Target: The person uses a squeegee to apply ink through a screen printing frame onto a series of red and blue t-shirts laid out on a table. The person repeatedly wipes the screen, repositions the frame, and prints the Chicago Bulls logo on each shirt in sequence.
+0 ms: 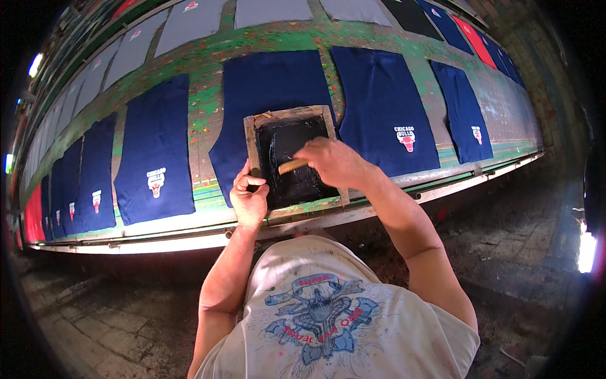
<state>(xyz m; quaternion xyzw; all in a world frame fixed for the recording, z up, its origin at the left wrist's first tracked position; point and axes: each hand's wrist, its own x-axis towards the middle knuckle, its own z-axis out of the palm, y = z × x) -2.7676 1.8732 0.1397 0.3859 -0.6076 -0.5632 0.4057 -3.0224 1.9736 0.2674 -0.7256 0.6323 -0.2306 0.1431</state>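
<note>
A wooden-framed printing screen [254, 148] lies on a navy fabric panel [278, 79] near the table's front edge. Dark ink coats the mesh inside the frame. My left hand [249, 199] grips the frame's left side, fingers curled over the wood. Over the mesh, my right hand [334, 163] is closed on a squeegee with a wooden handle [293, 165]; its lower edge is hard to make out against the dark ink. The part of the panel beneath the screen is hidden.
More navy panels [385, 95] with small white and red prints lie along the near side on both sides. Grey panels [271, 11], a black one and a red one [475, 42] line the far side. A pale rail [158, 244] runs along the paint-spattered green table's front edge.
</note>
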